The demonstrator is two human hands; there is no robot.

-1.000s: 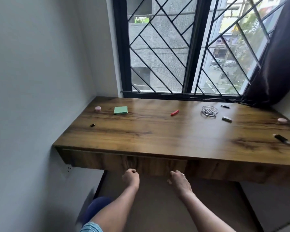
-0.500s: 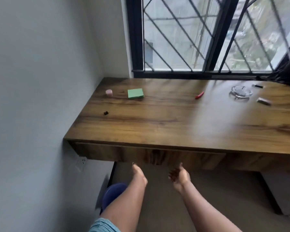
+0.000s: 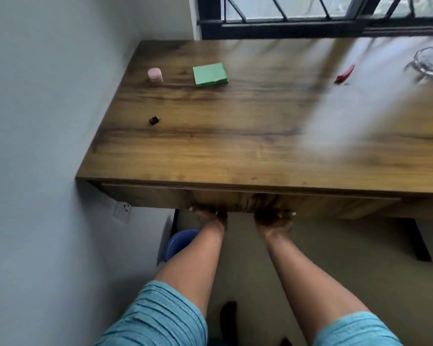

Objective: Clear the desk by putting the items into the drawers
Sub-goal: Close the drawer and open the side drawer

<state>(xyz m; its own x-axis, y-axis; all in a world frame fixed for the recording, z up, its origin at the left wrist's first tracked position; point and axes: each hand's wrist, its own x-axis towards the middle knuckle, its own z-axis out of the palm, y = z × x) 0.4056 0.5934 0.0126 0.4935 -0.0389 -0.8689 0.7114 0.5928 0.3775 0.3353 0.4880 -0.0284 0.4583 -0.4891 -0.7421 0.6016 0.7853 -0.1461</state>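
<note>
With my left hand (image 3: 210, 218) and right hand (image 3: 273, 221) both curled under the lower edge of the closed drawer (image 3: 145, 196), an uneven tug could jam it, or a jerk topple the pink jar (image 3: 155, 74) near the green notepad (image 3: 210, 74) on the desk (image 3: 235, 146) beyond.

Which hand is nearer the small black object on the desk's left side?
Left. The left hand grips the drawer front below and slightly right of the small black object; the right hand grips it further right.
</note>
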